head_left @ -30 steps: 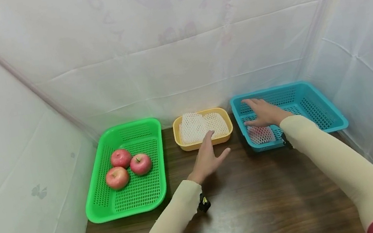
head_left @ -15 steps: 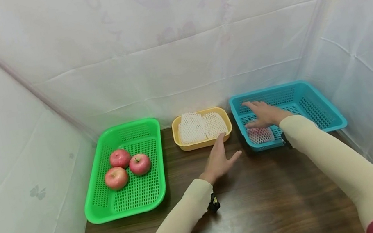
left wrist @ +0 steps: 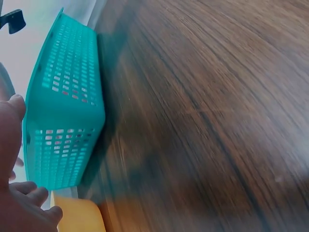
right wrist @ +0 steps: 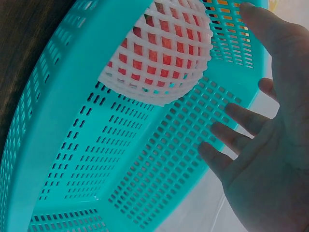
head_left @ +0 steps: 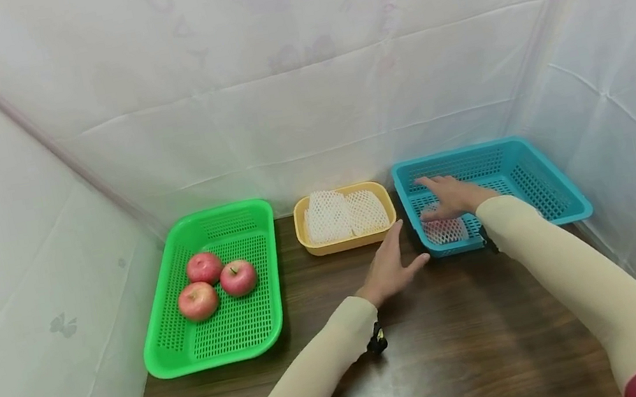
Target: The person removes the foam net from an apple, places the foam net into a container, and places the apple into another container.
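Observation:
An apple in a white foam net [right wrist: 161, 53] lies in the near left corner of the blue basket [head_left: 546, 151]. My right hand [head_left: 452, 196] hovers over that basket, fingers spread and apart from the netted apple; the right wrist view shows nothing in its grasp. Close to the basket's left side, my left hand [head_left: 388, 270] is held above the table with thumb and fingers spread, holding nothing. White foam nets [head_left: 330, 216] lie in the small yellow basket [head_left: 319, 250] just beyond it. Three bare red apples [head_left: 238, 278] sit in the green basket [head_left: 254, 344] at the left.
The dark wooden table [head_left: 447, 353] carries all three baskets in a row. A pale sheet [head_left: 277, 113] hangs behind them, and further sheets close off the left and right sides.
My left hand has moved right, from in front of the yellow basket toward the blue basket. My right hand has stayed almost still over the blue basket.

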`<state>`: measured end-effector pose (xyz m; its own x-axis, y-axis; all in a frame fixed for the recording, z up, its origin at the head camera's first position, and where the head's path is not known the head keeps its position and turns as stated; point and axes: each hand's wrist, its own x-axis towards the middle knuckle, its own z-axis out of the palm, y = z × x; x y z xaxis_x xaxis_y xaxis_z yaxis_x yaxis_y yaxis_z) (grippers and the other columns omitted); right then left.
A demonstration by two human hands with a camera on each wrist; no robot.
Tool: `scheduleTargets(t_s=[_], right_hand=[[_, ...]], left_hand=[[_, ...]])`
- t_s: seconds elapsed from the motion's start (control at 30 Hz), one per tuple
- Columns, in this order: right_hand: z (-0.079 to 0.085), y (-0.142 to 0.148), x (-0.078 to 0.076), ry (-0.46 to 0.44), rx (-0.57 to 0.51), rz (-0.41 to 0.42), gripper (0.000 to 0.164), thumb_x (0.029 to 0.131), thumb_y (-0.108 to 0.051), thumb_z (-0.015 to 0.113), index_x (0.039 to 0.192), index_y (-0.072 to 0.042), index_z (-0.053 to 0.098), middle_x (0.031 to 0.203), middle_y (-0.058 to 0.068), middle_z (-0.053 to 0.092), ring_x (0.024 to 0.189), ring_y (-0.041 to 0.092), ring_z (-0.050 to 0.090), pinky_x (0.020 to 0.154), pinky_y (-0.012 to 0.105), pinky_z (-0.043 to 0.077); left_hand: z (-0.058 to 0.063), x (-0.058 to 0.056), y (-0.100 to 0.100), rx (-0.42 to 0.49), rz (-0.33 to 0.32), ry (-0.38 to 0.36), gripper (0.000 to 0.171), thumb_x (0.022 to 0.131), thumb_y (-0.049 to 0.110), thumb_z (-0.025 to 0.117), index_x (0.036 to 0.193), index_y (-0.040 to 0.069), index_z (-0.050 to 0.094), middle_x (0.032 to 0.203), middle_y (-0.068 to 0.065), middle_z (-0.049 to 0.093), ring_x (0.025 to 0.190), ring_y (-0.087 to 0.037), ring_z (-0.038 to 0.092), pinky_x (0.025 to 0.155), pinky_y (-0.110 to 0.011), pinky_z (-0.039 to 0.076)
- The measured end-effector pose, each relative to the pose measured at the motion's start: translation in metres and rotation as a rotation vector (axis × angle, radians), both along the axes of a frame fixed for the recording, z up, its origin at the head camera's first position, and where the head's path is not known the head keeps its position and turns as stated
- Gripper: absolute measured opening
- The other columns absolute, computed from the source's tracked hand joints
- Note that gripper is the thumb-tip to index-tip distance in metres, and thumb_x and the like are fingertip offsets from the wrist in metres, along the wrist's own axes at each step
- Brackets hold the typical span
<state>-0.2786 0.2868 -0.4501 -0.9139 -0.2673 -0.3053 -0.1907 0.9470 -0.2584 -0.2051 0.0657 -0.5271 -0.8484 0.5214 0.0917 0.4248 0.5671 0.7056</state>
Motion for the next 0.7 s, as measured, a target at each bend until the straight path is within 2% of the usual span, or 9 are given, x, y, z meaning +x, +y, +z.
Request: scheduleTargets(t_s=[0.13,0.3,0.5,0.7], right_hand=[[-0.001,0.000,0.000,-0.022,0.001,0.004,0.092,0.088,-0.048,0.068,0.156,-0.013,0.017,0.155,0.028,0.020,0.139,0.052,0.021,0.101,0.071,0.028],[-0.002,-0.001,0.000,-0.023,0.006,0.017,0.090,0.088,-0.049,0.068,0.155,-0.013,0.020,0.154,0.028,0.024,0.139,0.050,0.024,0.103,0.069,0.028],[-0.005,0.001,0.000,-0.034,0.026,0.014,0.090,0.088,-0.050,0.067,0.155,-0.012,0.020,0.155,0.028,0.023,0.139,0.050,0.024,0.103,0.069,0.028],[-0.006,0.003,0.000,-0.068,0.032,0.021,0.092,0.089,-0.050,0.066,0.155,-0.009,0.018,0.154,0.028,0.025,0.138,0.049,0.028,0.104,0.067,0.028]], left_hand=[[0.000,-0.002,0.009,0.007,-0.029,0.019,0.088,0.093,0.054,0.056,0.157,0.010,0.013,0.161,-0.010,0.019,0.146,-0.017,0.022,0.114,-0.037,0.029],[0.001,-0.004,0.016,-0.007,-0.038,0.042,0.085,0.095,0.051,0.056,0.157,0.012,0.013,0.162,-0.008,0.016,0.147,-0.018,0.020,0.114,-0.037,0.028],[0.000,-0.004,0.023,-0.026,-0.020,0.028,0.082,0.095,0.052,0.054,0.157,0.012,0.018,0.163,-0.009,0.013,0.145,-0.021,0.024,0.112,-0.040,0.032],[-0.001,-0.006,0.027,-0.007,0.014,0.028,0.079,0.094,0.049,0.058,0.155,0.012,0.025,0.162,-0.006,0.015,0.144,-0.022,0.027,0.111,-0.041,0.034]])
